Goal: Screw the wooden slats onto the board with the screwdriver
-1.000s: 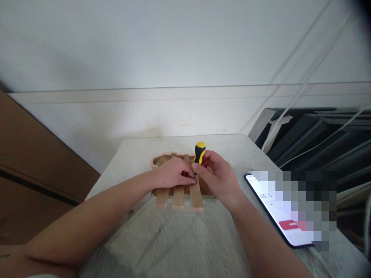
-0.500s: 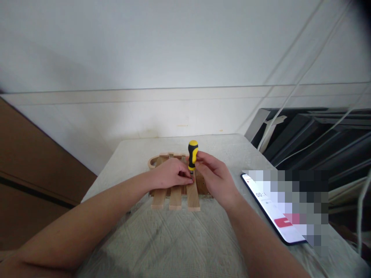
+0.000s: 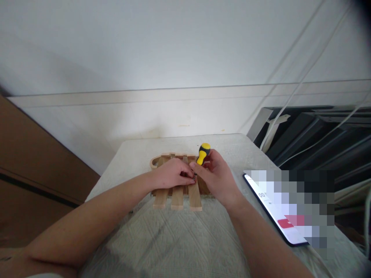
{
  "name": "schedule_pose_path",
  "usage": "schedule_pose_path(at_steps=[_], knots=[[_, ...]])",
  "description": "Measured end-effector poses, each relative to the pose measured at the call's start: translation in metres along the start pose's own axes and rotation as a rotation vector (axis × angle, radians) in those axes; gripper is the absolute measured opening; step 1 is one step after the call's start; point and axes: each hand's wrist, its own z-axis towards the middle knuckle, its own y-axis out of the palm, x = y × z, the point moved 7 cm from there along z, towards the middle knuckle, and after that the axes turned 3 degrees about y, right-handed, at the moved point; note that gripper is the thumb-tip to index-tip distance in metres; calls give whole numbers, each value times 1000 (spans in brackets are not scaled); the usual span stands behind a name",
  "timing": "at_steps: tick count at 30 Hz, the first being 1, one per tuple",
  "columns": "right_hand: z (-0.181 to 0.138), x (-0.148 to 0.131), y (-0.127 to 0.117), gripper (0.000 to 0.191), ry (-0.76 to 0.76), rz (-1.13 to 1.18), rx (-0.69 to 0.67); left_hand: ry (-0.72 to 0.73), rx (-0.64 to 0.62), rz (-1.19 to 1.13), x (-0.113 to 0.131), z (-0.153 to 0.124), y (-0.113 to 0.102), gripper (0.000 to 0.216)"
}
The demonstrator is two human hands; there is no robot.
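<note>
A yellow-and-black screwdriver (image 3: 203,154) is gripped in my right hand (image 3: 216,173), its handle tilted up and to the right. Its tip points down toward the fingertips of my left hand (image 3: 173,173), where the exact contact is hidden. The left thumb and forefinger are pinched round a tiny dark metallic piece, too small to name, over the rightmost wooden slat. Beneath both hands lies a wooden frame with several flat slats (image 3: 194,199) and a rounded loop (image 3: 154,163) at its left end. My left forearm reaches across from the lower left.
A pale quilted cloth (image 3: 174,239) covers the table. To the right lies a phone (image 3: 272,212) with a lit, partly pixelated screen. Dark panels (image 3: 307,135) and white cables stand beyond the table's right edge. A white wall (image 3: 162,116) rises behind; brown panelling (image 3: 43,162) is at left.
The screwdriver has gone from nearly upright to leaning right, and my right hand has shifted its grip round it. My left hand stays pinched at the slat. The view has moved slightly.
</note>
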Motion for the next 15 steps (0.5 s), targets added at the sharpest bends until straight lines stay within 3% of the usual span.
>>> schedule_pose_path(at_steps=[6, 11, 15], knots=[[-3, -9, 5, 19, -51, 5, -95, 4, 0, -38, -1, 0, 1, 17], [-2, -11, 2, 18, -110, -119, -66, 11, 15, -7, -2, 0, 1, 17], [0, -2, -1, 25, -48, -108, -11, 8, 11, 5, -1, 0, 1, 16]])
